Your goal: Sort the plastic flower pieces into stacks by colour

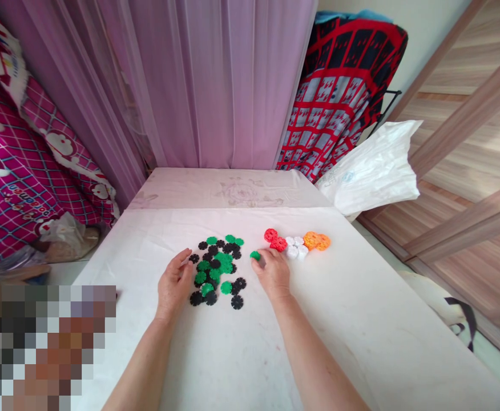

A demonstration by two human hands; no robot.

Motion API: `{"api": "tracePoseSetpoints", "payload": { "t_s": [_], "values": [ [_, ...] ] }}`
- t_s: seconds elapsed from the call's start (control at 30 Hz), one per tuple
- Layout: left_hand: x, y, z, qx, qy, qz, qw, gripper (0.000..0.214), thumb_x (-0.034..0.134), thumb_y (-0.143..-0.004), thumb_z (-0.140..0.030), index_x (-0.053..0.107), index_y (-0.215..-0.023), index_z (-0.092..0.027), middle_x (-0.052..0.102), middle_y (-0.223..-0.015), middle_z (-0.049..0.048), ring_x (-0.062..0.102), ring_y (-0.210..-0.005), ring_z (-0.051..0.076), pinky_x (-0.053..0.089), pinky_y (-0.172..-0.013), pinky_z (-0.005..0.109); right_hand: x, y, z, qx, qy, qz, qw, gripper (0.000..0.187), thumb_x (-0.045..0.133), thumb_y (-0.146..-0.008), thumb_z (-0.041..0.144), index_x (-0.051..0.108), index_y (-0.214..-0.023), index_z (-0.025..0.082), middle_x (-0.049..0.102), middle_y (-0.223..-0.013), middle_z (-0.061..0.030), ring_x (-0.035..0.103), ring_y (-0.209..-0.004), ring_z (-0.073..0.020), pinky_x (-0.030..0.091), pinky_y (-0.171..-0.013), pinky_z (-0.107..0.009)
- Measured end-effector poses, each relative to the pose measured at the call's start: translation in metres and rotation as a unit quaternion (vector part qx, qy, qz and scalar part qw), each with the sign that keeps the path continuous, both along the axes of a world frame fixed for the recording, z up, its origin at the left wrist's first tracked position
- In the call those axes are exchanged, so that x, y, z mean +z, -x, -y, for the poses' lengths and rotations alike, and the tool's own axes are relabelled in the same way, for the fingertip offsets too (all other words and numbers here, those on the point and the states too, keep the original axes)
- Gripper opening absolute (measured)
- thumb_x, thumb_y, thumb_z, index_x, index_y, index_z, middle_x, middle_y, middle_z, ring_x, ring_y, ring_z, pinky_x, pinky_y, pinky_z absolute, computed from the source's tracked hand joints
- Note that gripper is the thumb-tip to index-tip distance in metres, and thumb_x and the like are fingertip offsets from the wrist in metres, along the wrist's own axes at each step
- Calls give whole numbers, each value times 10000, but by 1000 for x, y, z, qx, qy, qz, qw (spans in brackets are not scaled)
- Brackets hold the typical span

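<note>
Pinched at the fingertips of my right hand (274, 270) is a green snowflake disc (255, 255). To its left, a mixed pile of notched plastic discs lies on the table, with green discs (224, 262) and black discs (237, 302) overlapping. My left hand (174, 281) rests along the left edge of that pile, fingers apart, close to a black disc (194, 258). Past my right hand are sorted groups: red discs (275, 240), white discs (295, 248) and orange discs (317, 240).
The discs lie on a pale covered table (361, 319). A white plastic bag (374, 171) leans at its far right corner. Purple curtains (224, 85) hang behind, with a red and black patterned cloth (331, 103) beside them. Wooden panels (468, 171) stand at the right.
</note>
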State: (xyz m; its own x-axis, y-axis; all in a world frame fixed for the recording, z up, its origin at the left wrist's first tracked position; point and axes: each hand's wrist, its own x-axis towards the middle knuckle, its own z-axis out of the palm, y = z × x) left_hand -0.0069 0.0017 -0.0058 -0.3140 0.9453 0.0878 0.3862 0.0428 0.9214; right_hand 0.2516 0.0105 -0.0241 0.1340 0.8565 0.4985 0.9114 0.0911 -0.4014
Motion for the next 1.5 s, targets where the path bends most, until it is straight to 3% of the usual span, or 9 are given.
{"api": "tracePoseSetpoints", "payload": {
  "t_s": [0.73,0.87,0.97,1.07,1.13,1.23,1.4,1.5],
  "values": [
    [0,2,0,-3,-4,-4,1000,470,569,-820,-486,659,-1217,-251,709,-1206,66,695,-969,206,535,-876,341,6,2,1,1,27,25,999,134,650,-822,257,729,-918,206,683,-931,-74,576,-874,-229,436,-824,-338],
    [-1,1,-1,-2,-2,-1,1000,468,568,-821,-473,661,-1220,-246,718,-1183,66,699,-934,197,543,-850,329,9,2,5,11,0,-7,1000,165,641,-829,259,735,-948,194,687,-961,-83,591,-906,-228,456,-859,-345],
    [-1,0,-1,1,-4,3,1000,473,570,-817,-470,663,-1219,-239,711,-1204,68,694,-943,196,544,-850,327,17,11,17,71,-26,-48,996,140,615,-847,239,744,-898,226,689,-977,-64,607,-931,-201,472,-880,-320],
    [-1,-1,-1,3,-8,8,1000,465,566,-813,-461,669,-1206,-235,700,-1231,70,690,-946,196,544,-853,330,25,25,31,189,-1,-50,981,75,684,-805,265,744,-848,259,689,-937,-30,613,-898,-183,486,-857,-314],
    [-1,-1,-1,3,-9,12,1000,458,561,-813,-452,671,-1199,-234,698,-1233,69,690,-942,192,546,-854,330,28,34,38,241,19,-31,970,132,761,-737,287,745,-866,261,687,-928,-23,610,-900,-194,486,-858,-340],
    [0,-1,-2,3,-9,15,1000,448,560,-814,-442,674,-1193,-232,708,-1208,68,694,-928,188,549,-850,328,28,43,42,253,37,-4,967,242,820,-676,295,740,-901,253,685,-972,-35,600,-958,-225,476,-888,-384],
    [-1,-1,-1,-6,-7,18,1000,463,555,-818,-439,661,-1216,-227,717,-1182,70,696,-908,188,553,-825,325,25,53,42,242,55,13,969,135,783,-712,230,715,-828,245,684,-966,-34,598,-953,-223,462,-911,-400],
    [-2,0,-1,-5,-8,14,1000,467,554,-821,-447,657,-1223,-233,708,-1206,68,693,-928,190,548,-837,328,23,54,41,240,25,9,970,116,761,-719,217,709,-819,243,687,-937,-29,602,-927,-216,471,-880,-383]
  ]
}}
